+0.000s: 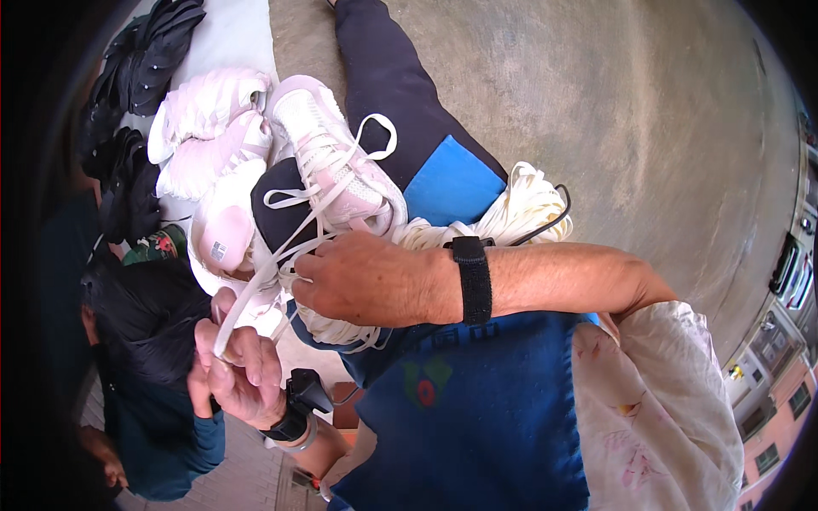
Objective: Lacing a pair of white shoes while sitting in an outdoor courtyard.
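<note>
My left hand is closed, pinching a flat white shoelace near its end between thumb and fingers. The lace runs taut up toward a pink and white sneaker, whose laces are partly threaded, with loose loops sticking out. Just below that shoe, my right hand is closed on the lace, its fingertips partly hidden. Under and beside the right hand lies a thick bundle of white shoelaces. Another pink and white shoe rests left of the sneaker, its pink insole showing.
Further left sit more pink and white shoes on a white surface, with black shoes beyond. A person in a dark top is close at the lower left. A dark trouser leg stretches across the concrete floor.
</note>
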### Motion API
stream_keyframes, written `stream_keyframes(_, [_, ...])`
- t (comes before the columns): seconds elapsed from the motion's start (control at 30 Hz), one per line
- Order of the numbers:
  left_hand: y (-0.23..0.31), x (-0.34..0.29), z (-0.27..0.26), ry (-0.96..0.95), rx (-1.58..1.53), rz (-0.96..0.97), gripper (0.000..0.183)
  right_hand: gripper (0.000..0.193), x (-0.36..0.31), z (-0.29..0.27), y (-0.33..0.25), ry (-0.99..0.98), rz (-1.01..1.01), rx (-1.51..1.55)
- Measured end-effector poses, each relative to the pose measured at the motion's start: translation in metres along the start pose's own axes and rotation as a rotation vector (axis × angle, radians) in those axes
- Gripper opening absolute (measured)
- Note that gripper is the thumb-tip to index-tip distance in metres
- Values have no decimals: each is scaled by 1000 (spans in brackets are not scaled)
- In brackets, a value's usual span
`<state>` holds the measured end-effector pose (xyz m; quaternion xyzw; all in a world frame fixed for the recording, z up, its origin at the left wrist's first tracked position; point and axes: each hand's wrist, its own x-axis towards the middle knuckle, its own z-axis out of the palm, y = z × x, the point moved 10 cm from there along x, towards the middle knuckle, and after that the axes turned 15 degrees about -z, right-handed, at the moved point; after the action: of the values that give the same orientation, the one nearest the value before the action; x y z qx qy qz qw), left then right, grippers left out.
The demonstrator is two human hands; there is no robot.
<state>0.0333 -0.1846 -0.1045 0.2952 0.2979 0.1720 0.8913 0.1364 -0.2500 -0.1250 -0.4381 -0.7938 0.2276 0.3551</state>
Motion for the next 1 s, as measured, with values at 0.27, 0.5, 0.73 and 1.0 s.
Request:
stream_keyframes(0.27, [9,17,15,-9,-32,19,12,11,-4,-19,-7,95,-4,-14])
stream_keyframes(0.5, [-3,22,0,99,-32,-24,16,12,-11,-39,-7,178,-24,48])
stream_keyframes(0.73, [-10,15,-30,316,-20,-75,20,10,-6,-45,-9,196,-35,88])
stream_keyframes(1.0, [-56,25,-35,676,368,-409,34,16,-3,-33,-22,230,-107,67])
